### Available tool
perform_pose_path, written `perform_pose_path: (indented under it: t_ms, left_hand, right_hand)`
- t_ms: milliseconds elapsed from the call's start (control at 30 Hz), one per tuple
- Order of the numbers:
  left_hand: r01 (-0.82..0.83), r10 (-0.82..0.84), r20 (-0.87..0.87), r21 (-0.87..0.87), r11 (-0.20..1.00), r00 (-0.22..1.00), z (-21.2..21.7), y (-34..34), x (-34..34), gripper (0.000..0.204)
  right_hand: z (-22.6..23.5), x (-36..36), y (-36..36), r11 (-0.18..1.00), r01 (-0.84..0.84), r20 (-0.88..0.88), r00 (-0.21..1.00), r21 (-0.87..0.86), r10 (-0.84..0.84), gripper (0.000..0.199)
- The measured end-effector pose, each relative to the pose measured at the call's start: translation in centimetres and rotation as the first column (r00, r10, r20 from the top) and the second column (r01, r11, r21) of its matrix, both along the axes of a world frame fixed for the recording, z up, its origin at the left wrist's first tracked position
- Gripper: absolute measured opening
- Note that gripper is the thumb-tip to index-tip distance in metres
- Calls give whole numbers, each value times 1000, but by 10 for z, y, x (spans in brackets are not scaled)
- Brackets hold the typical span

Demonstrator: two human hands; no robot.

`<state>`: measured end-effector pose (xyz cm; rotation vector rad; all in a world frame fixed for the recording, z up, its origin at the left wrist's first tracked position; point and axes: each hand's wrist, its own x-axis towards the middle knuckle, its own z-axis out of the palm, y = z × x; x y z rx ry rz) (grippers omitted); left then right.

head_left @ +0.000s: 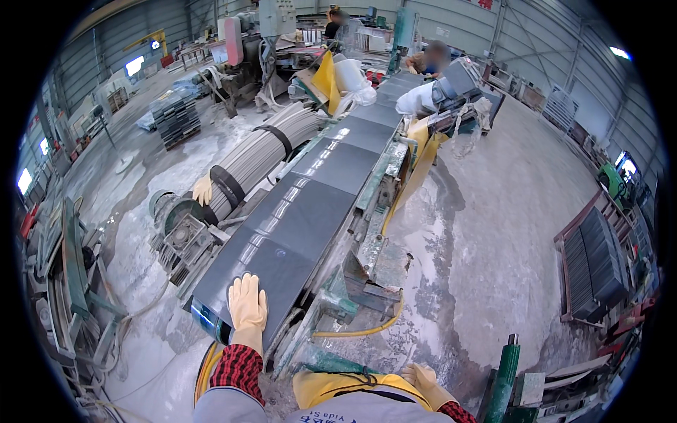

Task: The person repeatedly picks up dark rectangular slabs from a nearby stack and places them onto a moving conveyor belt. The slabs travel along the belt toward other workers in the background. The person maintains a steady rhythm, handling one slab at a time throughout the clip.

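My left hand (248,303), in a pale cream rubber glove, lies flat on the near end of a dark grey stone slab (271,264). Its fingers point away from me, with nothing in them. Several such slabs sit end to end along a conveyor line (338,243). At the right edge of my yellow apron (328,386) hangs my right hand (423,381), gloved the same way. Its fingers look curled in, and I see nothing in them. Red and black checked cuffs show at both wrists.
Left of the line, a motor (187,236) and a grey roller (264,151) carry a loose glove (203,189). Far along it, a person (427,62) works beside a machine (455,81). A slab rack (592,264) stands right; a green post (504,377) rises near me.
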<state>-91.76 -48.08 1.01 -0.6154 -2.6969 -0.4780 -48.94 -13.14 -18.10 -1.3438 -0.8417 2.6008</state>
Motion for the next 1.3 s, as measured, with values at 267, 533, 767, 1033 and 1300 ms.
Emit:
perform_pose_path:
  t_ms: [267, 533, 767, 1033, 1300]
  left_hand:
    - [-2, 2, 8, -20, 1000, 1000, 7, -3, 5, 43]
    - [0, 0, 10, -10, 1000, 1000, 10, -11, 8, 44]
    - [159, -158, 14, -66, 985, 987, 11, -41, -2, 41]
    - [-61, 32, -115, -264, 962, 993, 12, -130, -53, 41]
    - [-33, 44, 49, -202, 979, 998, 12, -69, -115, 40]
  right_hand:
    - [34, -14, -13, 988, -20, 166, 986, 152, -6, 25]
    - [45, -20, -20, 968, -30, 224, 974, 248, -28, 16]
    - [53, -23, -27, 954, -36, 258, 965, 298, -44, 14]
    - [51, -11, -42, 924, 85, 211, 962, 373, -174, 21]
    - [73, -19, -50, 912, 26, 362, 913, 409, -188, 29]
